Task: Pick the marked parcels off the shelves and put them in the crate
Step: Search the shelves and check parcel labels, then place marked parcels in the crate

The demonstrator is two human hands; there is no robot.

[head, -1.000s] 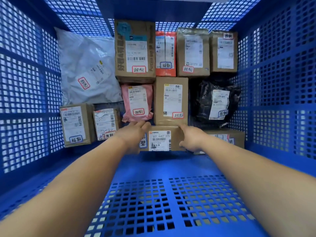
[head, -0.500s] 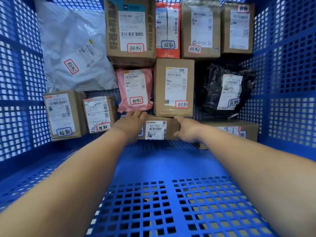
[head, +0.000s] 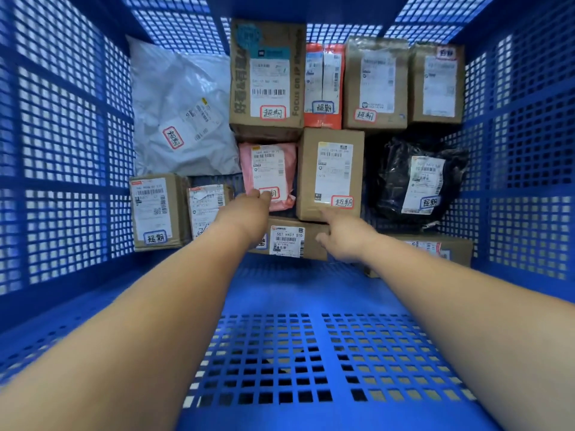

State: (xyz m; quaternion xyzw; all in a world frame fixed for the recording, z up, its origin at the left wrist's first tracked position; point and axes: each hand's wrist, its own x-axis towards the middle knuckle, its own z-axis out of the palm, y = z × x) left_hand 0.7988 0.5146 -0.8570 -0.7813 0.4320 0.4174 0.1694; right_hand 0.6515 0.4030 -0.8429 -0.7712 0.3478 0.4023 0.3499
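Cardboard parcel (head: 291, 241), label reading "507 H407 070", lies on the blue crate (head: 298, 293) floor between both hands. Left hand (head: 245, 214) reaches flat-fingered over the pink mailer (head: 267, 169); right hand (head: 343, 236) points loosely, holding nothing.

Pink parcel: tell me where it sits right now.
In the head view the pink parcel lies mid-crate, left of centre, below the big printed box, the left hand over its lower edge.
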